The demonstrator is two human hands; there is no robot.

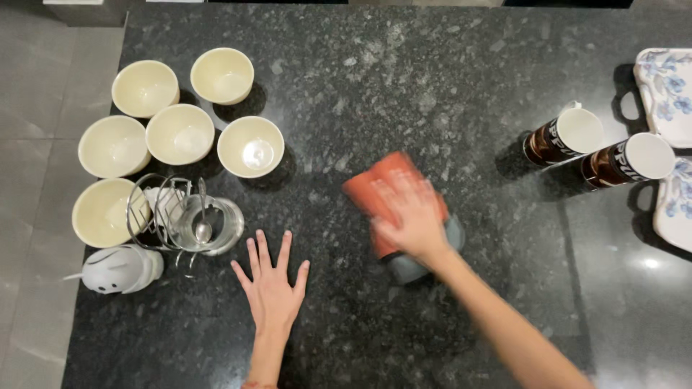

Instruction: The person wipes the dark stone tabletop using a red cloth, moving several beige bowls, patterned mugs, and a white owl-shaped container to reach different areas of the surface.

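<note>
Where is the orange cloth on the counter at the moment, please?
In the head view, the orange cloth lies near the middle of the dark stone counter, under the right hand, with the left hand flat to its left.

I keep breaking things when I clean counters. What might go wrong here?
The right hand presses an orange cloth on the dark counter. A wide sweep right may knock the two mugs. On the left, the cream bowls and the glass with a spoon stand near the flat left hand.
</note>
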